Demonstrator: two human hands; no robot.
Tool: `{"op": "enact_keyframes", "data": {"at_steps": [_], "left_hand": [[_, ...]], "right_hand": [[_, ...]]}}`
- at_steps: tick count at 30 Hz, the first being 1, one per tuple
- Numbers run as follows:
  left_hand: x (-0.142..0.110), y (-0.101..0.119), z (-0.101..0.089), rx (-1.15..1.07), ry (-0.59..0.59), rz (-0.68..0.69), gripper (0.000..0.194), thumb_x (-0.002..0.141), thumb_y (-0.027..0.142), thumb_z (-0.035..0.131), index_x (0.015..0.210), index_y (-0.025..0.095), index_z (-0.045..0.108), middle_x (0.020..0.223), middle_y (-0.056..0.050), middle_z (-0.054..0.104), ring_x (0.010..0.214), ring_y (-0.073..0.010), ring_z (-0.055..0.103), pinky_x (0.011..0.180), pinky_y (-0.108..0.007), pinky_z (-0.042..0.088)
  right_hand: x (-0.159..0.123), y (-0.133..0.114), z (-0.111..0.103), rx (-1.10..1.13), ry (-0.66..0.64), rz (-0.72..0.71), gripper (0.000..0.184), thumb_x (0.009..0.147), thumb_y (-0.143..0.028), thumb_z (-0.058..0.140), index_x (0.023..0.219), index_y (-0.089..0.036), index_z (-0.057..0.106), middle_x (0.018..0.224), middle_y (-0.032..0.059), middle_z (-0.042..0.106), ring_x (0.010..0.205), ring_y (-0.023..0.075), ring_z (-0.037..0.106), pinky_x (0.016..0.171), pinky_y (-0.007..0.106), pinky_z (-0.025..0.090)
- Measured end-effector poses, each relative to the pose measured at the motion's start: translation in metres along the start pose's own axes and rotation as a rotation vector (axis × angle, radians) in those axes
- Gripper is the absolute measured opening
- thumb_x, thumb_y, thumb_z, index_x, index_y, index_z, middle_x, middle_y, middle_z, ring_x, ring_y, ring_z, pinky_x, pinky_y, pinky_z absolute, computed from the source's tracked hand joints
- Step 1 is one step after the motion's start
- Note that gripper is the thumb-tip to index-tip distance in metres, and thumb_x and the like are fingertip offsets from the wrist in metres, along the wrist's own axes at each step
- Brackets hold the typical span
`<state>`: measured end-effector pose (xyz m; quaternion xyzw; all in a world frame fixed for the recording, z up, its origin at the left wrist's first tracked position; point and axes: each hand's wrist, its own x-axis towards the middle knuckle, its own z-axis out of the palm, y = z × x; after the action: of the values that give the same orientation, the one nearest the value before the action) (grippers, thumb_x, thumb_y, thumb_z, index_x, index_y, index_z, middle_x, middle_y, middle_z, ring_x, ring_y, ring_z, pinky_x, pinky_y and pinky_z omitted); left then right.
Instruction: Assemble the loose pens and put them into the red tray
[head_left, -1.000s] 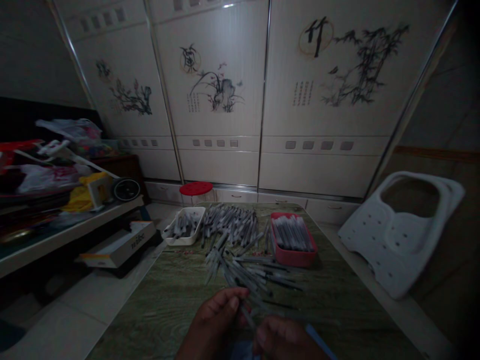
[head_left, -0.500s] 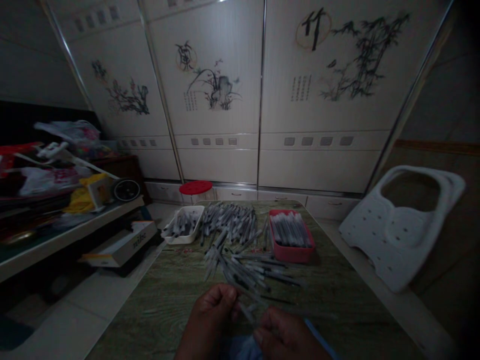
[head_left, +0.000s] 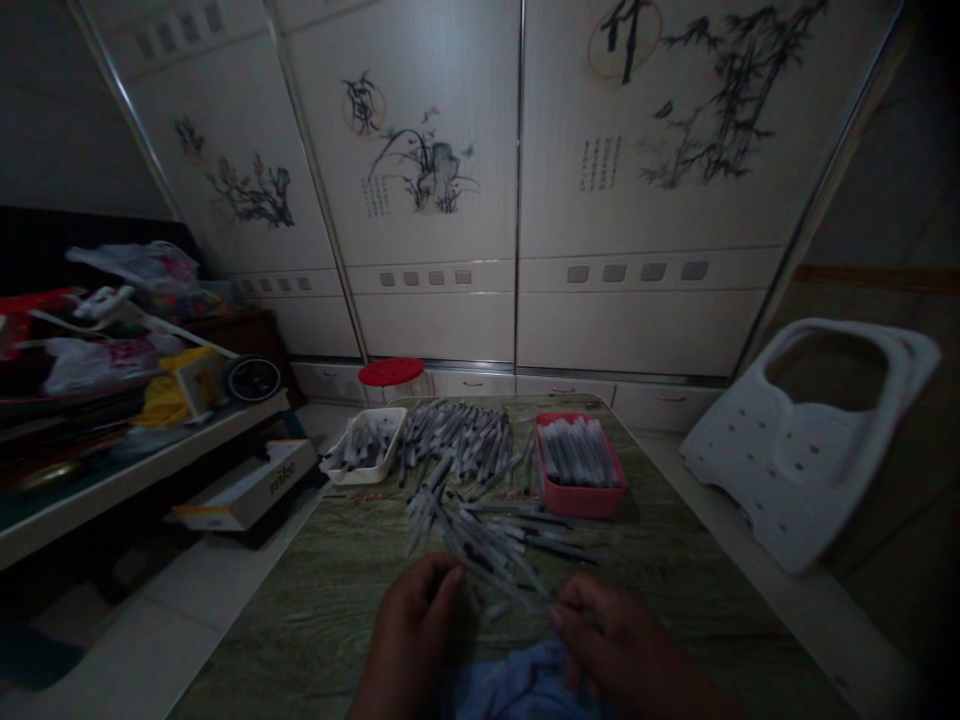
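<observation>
My left hand [head_left: 412,622] is loosely curled just beside the loose pile of grey pen-like tubes [head_left: 480,530], nothing visible in it. My right hand [head_left: 611,630] sits above a blue cloth [head_left: 517,690], its fingers [head_left: 559,618] at the pile's near tips; can't tell if gripping. The pile lies on a wood-grain table [head_left: 315,640], with a white tray [head_left: 364,474] and a red tray [head_left: 581,506] holding more tubes beyond.

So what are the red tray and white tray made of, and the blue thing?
The red tray looks like moulded plastic, smooth with rounded corners. The white tray looks like plastic too, with thin, even walls. The blue thing looks like soft cloth, since it lies in loose folds, but the dim light hides any weave.
</observation>
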<state>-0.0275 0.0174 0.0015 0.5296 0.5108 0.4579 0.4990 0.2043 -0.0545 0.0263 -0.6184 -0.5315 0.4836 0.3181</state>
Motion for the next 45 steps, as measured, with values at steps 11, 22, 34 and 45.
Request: {"op": "enact_keyframes", "data": {"at_steps": [11,22,34,45], "left_hand": [[0.011,-0.011,0.011,0.595,-0.082,0.362,0.035,0.098,0.029,0.056,0.125,0.023,0.077,0.121,-0.014,0.077,0.115,-0.0327,0.068,0.104,-0.048,0.049],[0.005,-0.007,0.013,1.096,-0.057,0.418,0.033,0.100,0.020,0.051,0.114,0.027,0.079,0.147,-0.010,0.065,0.142,-0.0368,0.047,0.110,-0.056,0.043],[0.007,-0.016,0.017,1.134,-0.086,0.488,0.038,0.099,0.023,0.055,0.125,0.036,0.078,0.162,-0.007,0.054,0.158,-0.0426,0.029,0.120,-0.067,0.033],[0.010,-0.012,0.017,1.105,0.010,0.490,0.026,0.098,0.021,0.054,0.106,0.023,0.079,0.149,-0.011,0.065,0.150,-0.0392,0.042,0.120,-0.062,0.039]], "right_hand": [[-0.007,-0.001,-0.017,0.067,0.076,-0.013,0.035,0.096,-0.054,0.052,0.086,-0.021,0.058,0.068,0.0013,0.071,0.054,0.0137,0.058,0.053,0.026,0.041],[-0.010,0.001,-0.018,0.080,0.090,-0.015,0.032,0.098,-0.051,0.053,0.085,-0.022,0.058,0.066,0.0005,0.070,0.053,0.0130,0.056,0.052,0.025,0.039],[-0.009,-0.001,-0.017,0.108,0.105,-0.015,0.032,0.097,-0.052,0.054,0.086,-0.022,0.058,0.065,-0.0014,0.068,0.051,0.0123,0.055,0.051,0.025,0.038],[-0.011,-0.005,-0.018,0.099,0.086,-0.019,0.036,0.095,-0.057,0.056,0.086,-0.022,0.059,0.068,-0.0008,0.069,0.056,0.0137,0.058,0.054,0.026,0.040]]}}
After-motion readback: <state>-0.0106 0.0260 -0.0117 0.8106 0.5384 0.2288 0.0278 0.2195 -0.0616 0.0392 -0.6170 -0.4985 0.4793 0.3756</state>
